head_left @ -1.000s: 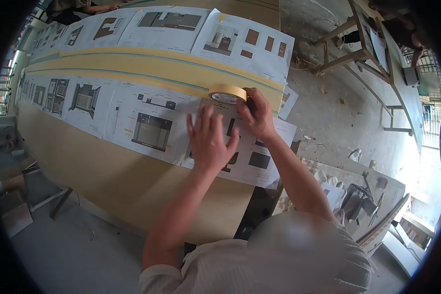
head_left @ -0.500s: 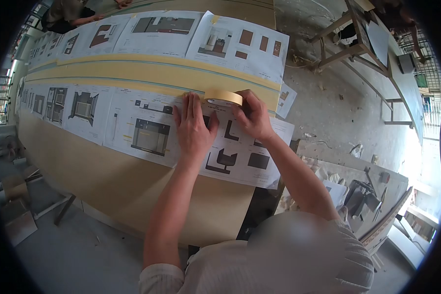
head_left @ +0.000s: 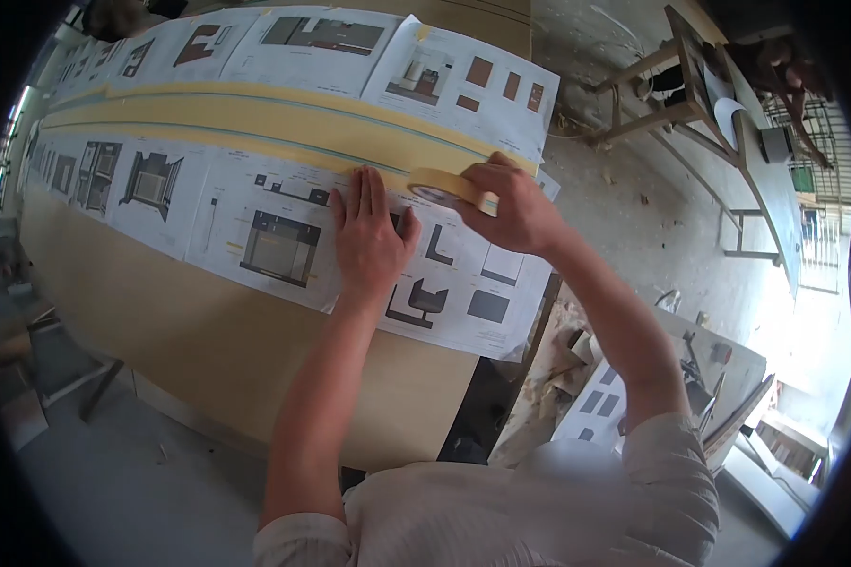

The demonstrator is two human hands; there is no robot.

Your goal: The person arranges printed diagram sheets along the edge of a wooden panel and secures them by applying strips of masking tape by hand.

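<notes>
A roll of yellowish masking tape [head_left: 447, 181] is in my right hand [head_left: 520, 206], tilted on its side, the fingers curled round its right side. My left hand [head_left: 373, 244] lies flat on a printed sheet [head_left: 345, 283], fingers stretched out and pointing at the sheet's upper edge. That sheet shows pictures of dark furniture pieces. Along the upper edges of the near sheets runs a strip of yellow tape [head_left: 255, 139]. Whether tape runs from the roll to the sheet is hard to make out.
A brown board [head_left: 217, 312] lies under the sheets. A second row of printed sheets [head_left: 321, 47] lies beyond the tape strips. A wooden-legged table [head_left: 747, 151] stands at the far right, with a person beside it. Another person is at the far left edge.
My right hand has moved a little to the right with the tape roll, which now tilts more. My left hand stays pressed on the sheet. The camera view has shifted slightly.
</notes>
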